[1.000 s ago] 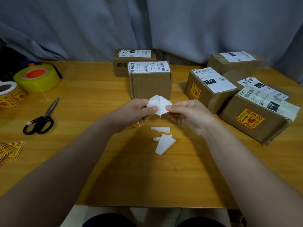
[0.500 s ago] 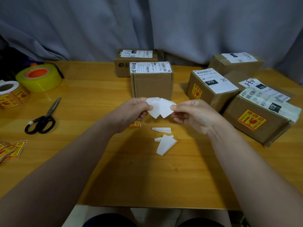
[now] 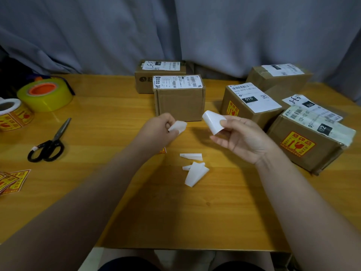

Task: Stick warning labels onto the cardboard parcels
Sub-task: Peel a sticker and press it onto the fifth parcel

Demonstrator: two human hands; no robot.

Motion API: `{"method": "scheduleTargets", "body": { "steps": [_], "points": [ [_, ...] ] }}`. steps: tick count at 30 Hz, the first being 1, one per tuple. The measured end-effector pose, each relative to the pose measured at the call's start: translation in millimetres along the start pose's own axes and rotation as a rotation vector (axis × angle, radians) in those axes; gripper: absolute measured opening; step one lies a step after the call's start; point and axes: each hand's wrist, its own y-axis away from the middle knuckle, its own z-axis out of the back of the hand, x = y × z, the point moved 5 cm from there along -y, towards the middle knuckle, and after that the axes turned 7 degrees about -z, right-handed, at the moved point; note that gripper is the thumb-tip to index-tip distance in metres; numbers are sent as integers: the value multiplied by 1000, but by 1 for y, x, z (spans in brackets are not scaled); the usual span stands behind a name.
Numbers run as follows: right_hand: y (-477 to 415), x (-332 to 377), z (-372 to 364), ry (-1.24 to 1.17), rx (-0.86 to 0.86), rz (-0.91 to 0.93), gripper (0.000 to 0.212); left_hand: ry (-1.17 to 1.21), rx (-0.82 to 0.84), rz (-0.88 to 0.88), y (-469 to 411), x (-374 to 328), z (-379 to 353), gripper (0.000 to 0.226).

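- Table (image 3: 117, 118): parcels (image 3: 252, 106) line its far edge and right side, within reach.
- Plain parcel (image 3: 179, 102), mid far edge, faces the person, probably next for labelling.
- Label roll (image 3: 13, 114) waits at the left edge.
- Right hand (image 3: 244, 139) pinches a curled white sheet (image 3: 212, 122) and left hand (image 3: 156, 132) a smaller white piece (image 3: 178, 127). They are held apart above the middle, apparently label and backing; I cannot tell which is which.

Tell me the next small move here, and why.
Probably drop the small white piece pinched by the left hand and the curled white piece in the right hand onto the white scraps on the table. Neither shows yellow print, so they look like backing; the nearest parcel bears no warning label on its facing side.
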Motion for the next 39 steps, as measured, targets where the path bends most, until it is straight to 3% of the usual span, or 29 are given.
{"method": "scheduleTargets", "body": {
  "steps": [3,7,11,13,15,17,19,25,34,39],
  "points": [
    [2,-6,-6,-151,101,-2,38,-294,156,-119,-2,-11,-16,12],
    [4,-9,-9,-154,135,-1,41,-421,369,-92,2,-12,-33,32],
    [4,-9,-9,41,13,136,31,-292,196,-75,3,-20,-12,37],
    [7,-2,-13,379,-170,328,25,-145,51,-54,2,-27,0,31],
    [12,6,-23,686,-312,569,23,187,-38,24,4,-34,6,21],
    [15,9,-33,906,-406,787,23,464,-26,111,3,-38,6,35],
    [16,7,-44,1149,-492,941,25,576,19,178,2,-40,3,43],
    [23,-2,-68,1518,-615,1234,27,778,-2,367,2,-34,-8,29],
    [6,-22,-63,1783,-656,1289,20,775,-123,467,6,-23,-16,14],
    [2,-28,-63,1899,-639,1277,27,719,-185,495,3,-16,-16,21]
  ]
}}
